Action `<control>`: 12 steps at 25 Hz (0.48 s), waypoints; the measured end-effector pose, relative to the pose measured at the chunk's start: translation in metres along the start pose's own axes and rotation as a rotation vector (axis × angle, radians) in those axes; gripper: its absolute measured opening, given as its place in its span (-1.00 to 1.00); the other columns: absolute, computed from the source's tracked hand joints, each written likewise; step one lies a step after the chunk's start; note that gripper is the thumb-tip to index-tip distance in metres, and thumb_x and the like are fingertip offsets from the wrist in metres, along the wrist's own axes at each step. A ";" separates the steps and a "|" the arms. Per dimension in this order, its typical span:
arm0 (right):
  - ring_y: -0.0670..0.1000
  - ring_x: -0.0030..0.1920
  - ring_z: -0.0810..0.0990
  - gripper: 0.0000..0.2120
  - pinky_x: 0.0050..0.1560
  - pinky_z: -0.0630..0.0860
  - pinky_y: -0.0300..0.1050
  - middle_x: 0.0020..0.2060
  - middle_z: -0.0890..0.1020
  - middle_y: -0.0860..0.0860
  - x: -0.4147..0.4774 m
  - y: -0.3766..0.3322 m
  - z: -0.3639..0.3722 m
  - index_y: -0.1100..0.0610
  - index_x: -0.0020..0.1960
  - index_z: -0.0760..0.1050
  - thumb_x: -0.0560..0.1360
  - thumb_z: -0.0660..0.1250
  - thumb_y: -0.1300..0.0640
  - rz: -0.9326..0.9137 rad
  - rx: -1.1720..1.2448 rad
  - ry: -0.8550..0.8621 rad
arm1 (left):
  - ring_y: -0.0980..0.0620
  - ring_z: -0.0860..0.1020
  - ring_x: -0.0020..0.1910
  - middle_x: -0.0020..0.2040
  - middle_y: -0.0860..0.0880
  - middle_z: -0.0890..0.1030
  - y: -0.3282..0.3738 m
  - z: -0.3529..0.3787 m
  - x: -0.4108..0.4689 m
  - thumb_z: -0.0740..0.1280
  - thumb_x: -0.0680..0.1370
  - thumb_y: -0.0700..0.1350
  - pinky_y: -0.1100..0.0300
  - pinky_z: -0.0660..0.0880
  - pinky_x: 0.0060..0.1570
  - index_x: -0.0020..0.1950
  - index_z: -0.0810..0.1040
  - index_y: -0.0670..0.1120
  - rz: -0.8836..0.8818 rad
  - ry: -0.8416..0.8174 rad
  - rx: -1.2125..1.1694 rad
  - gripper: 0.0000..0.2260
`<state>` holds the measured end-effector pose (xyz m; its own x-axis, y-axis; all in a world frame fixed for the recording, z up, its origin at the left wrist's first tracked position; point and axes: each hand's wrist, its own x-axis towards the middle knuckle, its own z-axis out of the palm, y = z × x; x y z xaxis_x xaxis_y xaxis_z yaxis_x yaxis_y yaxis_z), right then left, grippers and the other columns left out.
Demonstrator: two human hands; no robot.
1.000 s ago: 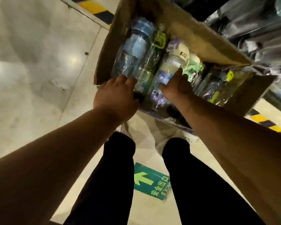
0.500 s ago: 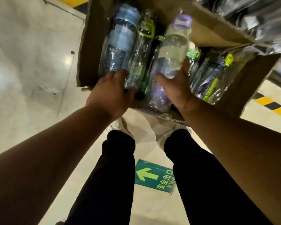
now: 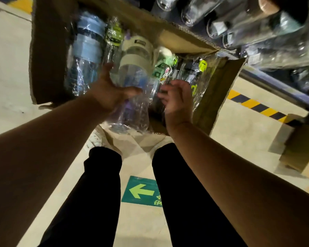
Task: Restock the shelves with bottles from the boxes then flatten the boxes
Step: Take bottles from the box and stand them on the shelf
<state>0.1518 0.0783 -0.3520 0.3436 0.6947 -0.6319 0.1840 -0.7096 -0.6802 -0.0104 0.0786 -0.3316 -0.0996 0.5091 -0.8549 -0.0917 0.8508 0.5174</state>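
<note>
Brown box [image 3: 48, 56]; blue-banded bottle [image 3: 86, 45]; yellow-black striped floor tape [image 3: 257, 107].

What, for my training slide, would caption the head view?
Left hand and right hand reach into a cardboard box of wrapped bottles.

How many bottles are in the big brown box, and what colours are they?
Blue-banded bottle: 1
Cream-banded bottle: 1
Green-trimmed bottles: 3
Total: 5 that can be made out; more may lie hidden underneath.
</note>
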 end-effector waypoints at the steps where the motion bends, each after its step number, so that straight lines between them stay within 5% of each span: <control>1: 0.13 0.06 0.56 -0.72 0.02 0.49 -0.03 0.10 0.55 0.11 0.019 0.008 -0.008 0.07 0.16 0.43 0.48 0.26 0.02 0.061 -0.204 0.093 | 0.14 0.59 -0.48 0.22 -0.23 0.51 -0.002 0.002 -0.003 0.55 0.37 -0.29 0.36 0.47 -0.51 0.59 0.09 0.00 -0.016 -0.002 0.060 -0.07; 3: 0.21 0.37 0.37 -0.27 0.31 0.38 0.04 0.41 0.32 0.18 0.050 0.025 -0.024 0.15 0.50 0.18 0.48 0.37 -0.13 0.294 -0.643 0.184 | 0.21 0.58 -0.52 0.20 -0.18 0.51 -0.007 0.007 -0.006 0.49 0.45 -0.33 0.36 0.47 -0.54 0.59 0.09 0.04 -0.014 -0.013 0.091 -0.14; 6: 0.26 0.51 0.14 0.10 0.46 0.19 0.06 0.53 0.11 0.26 0.082 0.048 -0.022 0.26 0.58 -0.16 0.42 0.43 -0.24 0.407 -0.837 0.035 | 0.15 0.65 -0.34 0.14 -0.11 0.56 -0.012 0.004 0.000 0.45 0.46 -0.36 0.34 0.51 -0.47 0.51 0.20 0.07 0.042 -0.040 -0.026 -0.25; 12: 0.18 0.43 0.24 -0.07 0.32 0.30 -0.02 0.46 0.24 0.19 0.099 0.075 -0.003 0.22 0.54 -0.02 0.43 0.45 -0.10 0.237 -0.842 0.230 | 0.10 0.61 -0.21 0.13 -0.09 0.60 -0.019 -0.001 0.017 0.49 0.45 -0.30 0.34 0.51 -0.42 0.51 0.24 0.06 0.050 -0.050 -0.042 -0.26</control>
<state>0.2023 0.0934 -0.4639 0.6174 0.5430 -0.5692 0.6667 -0.7452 0.0124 -0.0116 0.0708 -0.3561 -0.0555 0.5575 -0.8283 -0.1290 0.8187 0.5596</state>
